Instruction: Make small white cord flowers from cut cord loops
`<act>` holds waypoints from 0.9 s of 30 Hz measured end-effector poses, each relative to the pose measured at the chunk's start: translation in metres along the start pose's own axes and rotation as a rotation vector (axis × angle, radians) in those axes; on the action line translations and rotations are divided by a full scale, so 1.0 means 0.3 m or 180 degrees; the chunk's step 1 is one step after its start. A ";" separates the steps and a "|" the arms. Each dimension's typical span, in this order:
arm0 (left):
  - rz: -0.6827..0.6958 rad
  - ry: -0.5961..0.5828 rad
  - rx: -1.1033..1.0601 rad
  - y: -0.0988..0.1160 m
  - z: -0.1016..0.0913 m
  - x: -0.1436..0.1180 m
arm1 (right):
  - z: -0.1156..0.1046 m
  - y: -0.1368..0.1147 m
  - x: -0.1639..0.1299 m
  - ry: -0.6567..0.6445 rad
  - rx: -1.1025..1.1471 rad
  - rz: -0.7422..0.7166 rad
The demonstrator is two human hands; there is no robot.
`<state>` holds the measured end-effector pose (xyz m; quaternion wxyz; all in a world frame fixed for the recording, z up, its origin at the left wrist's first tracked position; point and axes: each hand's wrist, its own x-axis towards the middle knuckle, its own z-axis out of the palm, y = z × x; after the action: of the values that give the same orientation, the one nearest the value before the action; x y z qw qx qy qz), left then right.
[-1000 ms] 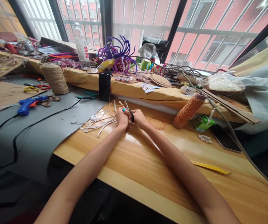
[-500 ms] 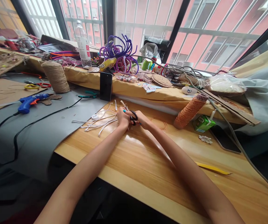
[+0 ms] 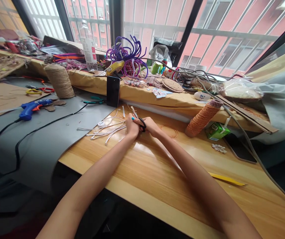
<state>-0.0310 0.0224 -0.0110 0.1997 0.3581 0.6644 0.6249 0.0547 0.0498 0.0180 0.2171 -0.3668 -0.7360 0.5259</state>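
Both my hands meet over the wooden table (image 3: 172, 186). My right hand (image 3: 151, 126) grips black-handled scissors (image 3: 141, 123), whose blades point away from me. My left hand (image 3: 131, 126) pinches a thin white strip (image 3: 133, 111) at the blades. A scatter of white strips (image 3: 105, 130) lies just left of my left hand, with a small white tape roll (image 3: 100, 124) among them. A loop of orange cord (image 3: 169, 131) lies right of my right hand.
A black phone (image 3: 113, 91) stands against the raised ledge. An orange cord spool (image 3: 201, 118) and green carton (image 3: 216, 131) sit to the right, a second phone (image 3: 239, 150) and yellow strip (image 3: 227, 180) beyond. Jute spool (image 3: 59, 80), blue glue gun (image 3: 31, 109) with cable lie left.
My hands have stayed almost in place. The scissor handles have closed together a little in my right hand.
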 end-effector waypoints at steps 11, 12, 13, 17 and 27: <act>0.0174 0.0175 0.0478 0.010 -0.008 0.001 | 0.003 -0.013 -0.014 0.0134 -0.0065 -0.0088; 0.0174 0.0187 0.0499 0.010 -0.008 0.002 | 0.003 -0.011 -0.018 0.0160 -0.0078 -0.0070; 0.0172 0.0195 0.0514 0.010 -0.007 0.004 | 0.003 -0.009 -0.022 0.0188 -0.0090 -0.0047; 0.0169 0.0167 0.0518 0.004 -0.003 0.011 | 0.003 -0.008 -0.033 0.0245 -0.0143 0.0070; 0.0147 0.0166 0.0425 -0.001 0.005 0.009 | 0.008 -0.018 -0.026 0.0276 -0.0311 0.0116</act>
<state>-0.0319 0.0254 -0.0110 0.1435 0.3695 0.7011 0.5928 0.0564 0.0414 0.0227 0.2210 -0.4128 -0.7439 0.4769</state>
